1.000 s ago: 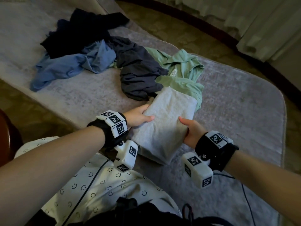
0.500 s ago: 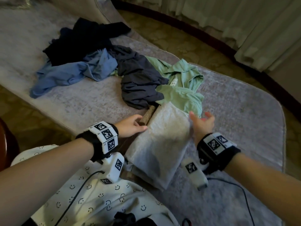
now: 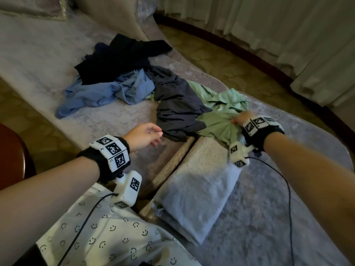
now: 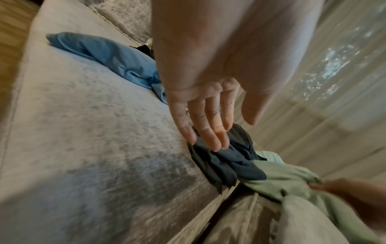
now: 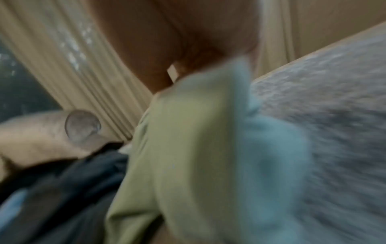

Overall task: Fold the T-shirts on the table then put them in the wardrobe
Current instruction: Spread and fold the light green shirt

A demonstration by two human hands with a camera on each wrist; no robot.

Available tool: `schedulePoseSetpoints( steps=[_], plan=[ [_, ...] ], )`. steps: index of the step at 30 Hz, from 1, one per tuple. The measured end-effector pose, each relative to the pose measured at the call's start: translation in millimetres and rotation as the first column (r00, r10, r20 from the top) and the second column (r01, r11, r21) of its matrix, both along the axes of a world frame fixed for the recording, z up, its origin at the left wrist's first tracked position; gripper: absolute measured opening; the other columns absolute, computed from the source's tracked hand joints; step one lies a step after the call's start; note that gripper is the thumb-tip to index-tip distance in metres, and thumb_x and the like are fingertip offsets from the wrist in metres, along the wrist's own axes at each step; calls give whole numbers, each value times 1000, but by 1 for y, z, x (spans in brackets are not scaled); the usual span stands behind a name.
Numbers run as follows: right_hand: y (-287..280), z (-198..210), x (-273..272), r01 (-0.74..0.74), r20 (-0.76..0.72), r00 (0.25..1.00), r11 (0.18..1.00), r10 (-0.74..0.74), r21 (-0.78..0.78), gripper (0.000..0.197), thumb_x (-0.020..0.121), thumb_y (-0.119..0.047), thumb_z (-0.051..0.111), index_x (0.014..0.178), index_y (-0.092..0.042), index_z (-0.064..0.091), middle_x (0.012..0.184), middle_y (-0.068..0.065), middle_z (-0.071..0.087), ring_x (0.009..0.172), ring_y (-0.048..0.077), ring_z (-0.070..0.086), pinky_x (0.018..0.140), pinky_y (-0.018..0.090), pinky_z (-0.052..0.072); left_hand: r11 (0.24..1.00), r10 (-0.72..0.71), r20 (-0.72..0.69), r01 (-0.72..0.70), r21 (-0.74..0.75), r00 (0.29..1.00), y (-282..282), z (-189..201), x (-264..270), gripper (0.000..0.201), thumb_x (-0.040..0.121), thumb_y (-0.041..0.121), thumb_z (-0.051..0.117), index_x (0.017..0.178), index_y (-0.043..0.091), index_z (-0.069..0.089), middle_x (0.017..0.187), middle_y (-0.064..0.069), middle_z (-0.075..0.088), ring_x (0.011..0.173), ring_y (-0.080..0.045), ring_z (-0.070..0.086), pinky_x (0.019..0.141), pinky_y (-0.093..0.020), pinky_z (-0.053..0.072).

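A folded grey T-shirt (image 3: 194, 191) lies on the table's near edge, with no hand on it. Beyond it sits a crumpled green T-shirt (image 3: 221, 112), and my right hand (image 3: 241, 120) grips a bunch of its cloth (image 5: 188, 148). A dark grey T-shirt (image 3: 176, 104) lies left of the green one, next to a blue T-shirt (image 3: 107, 93) and a black one (image 3: 123, 56). My left hand (image 3: 148, 136) hovers open just short of the dark grey T-shirt (image 4: 225, 163), fingers (image 4: 208, 132) straight and holding nothing.
The grey-covered table (image 3: 288, 217) runs right and away, with a gap (image 3: 172, 166) between two sections. A second covered surface (image 3: 38, 60) stretches to the left. Curtains (image 3: 288, 25) hang at the back right. Cables trail from both wrist cameras.
Both hands have let go of the folded grey T-shirt. My right hand moved forward and took hold of the green T-shirt. My left hand moved forward toward the dark grey one.
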State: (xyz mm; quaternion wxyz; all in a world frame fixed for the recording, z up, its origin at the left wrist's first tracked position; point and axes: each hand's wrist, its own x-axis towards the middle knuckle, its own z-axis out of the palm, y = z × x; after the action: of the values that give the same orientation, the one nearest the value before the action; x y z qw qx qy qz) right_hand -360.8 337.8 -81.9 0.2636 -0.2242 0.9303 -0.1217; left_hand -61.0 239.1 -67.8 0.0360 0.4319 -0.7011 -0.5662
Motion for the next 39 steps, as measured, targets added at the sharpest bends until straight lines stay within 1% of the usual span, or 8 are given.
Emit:
schedulePoseSetpoints(
  steps=[2, 5, 8, 11, 23, 33, 35, 39],
  plan=[
    [-18, 18, -9, 129, 116, 988, 959, -102, -251, 40, 96, -19, 52, 133, -3, 50, 133, 19, 53, 121, 34, 51, 101, 38, 42, 1000, 3, -13, -4, -12, 1000, -3, 6, -6, 31, 98, 11, 47, 125, -3, 49, 81, -3, 58, 50, 3, 58, 47, -4, 42],
    [-46, 51, -11, 313, 232, 947, 793, -221, -523, 38, 91, -11, 60, 127, -5, 53, 104, 11, 61, 111, 33, 56, 95, 44, 48, 999, 23, -41, -24, -41, 999, -10, 20, -13, 29, 98, 15, 48, 124, 2, 50, 82, -1, 59, 61, -4, 60, 55, -11, 44],
    [-69, 91, -3, 275, 237, 960, 683, -152, -676, 30, 93, -8, 56, 122, -6, 54, 93, 7, 55, 94, 23, 55, 72, 34, 51, 996, 57, -72, -61, -62, 996, -16, 34, -12, 26, 98, 17, 48, 122, 7, 51, 83, 0, 60, 71, -11, 58, 64, -20, 43],
    [-86, 133, 4, 197, 174, 980, 560, -95, -804, 15, 90, -3, 54, 88, -17, 57, 81, 1, 56, 91, 22, 56, 78, 35, 50, 992, 80, -87, -88, -90, 993, -20, 42, -8, 24, 98, 19, 49, 121, 12, 50, 84, 1, 61, 72, -10, 59, 66, -22, 43],
    [-124, 206, 78, 35, 109, 968, 309, 225, -950, 34, 87, 8, 47, 83, -25, 53, 91, 5, 60, 95, 24, 60, 92, 44, 52, 981, 143, -251, -171, -95, 957, -33, 86, 0, 32, 97, 13, 49, 129, 6, 45, 78, -4, 61, 55, -3, 59, 51, -13, 42],
    [-131, 312, 110, 101, 91, 944, -14, 317, -995, 33, 87, 11, 41, 90, -20, 52, 86, 5, 57, 84, 20, 57, 87, 41, 51, 938, 229, -387, -309, -159, 893, -47, 124, 18, 47, 95, 19, 55, 138, 12, 37, 92, -6, 58, 76, -14, 56, 68, -26, 44],
    [-129, 318, 131, 91, 75, 893, -16, 444, -996, 32, 90, 10, 41, 88, -20, 52, 85, 5, 58, 78, 16, 57, 78, 31, 52, 909, 238, -407, -349, -227, 882, -51, 135, 24, 61, 91, 26, 60, 144, 21, 29, 111, -4, 54, 92, -17, 57, 80, -30, 47],
    [-129, 298, 176, -85, 48, 801, 194, 596, -977, 26, 90, 8, 48, 83, -16, 55, 77, 4, 59, 60, 4, 59, 60, 17, 51, 852, 193, -563, -422, -311, 804, -56, 153, 32, 90, 81, 29, 71, 149, 34, 12, 139, 1, 34, 116, -19, 49, 94, -37, 46]
  ],
)
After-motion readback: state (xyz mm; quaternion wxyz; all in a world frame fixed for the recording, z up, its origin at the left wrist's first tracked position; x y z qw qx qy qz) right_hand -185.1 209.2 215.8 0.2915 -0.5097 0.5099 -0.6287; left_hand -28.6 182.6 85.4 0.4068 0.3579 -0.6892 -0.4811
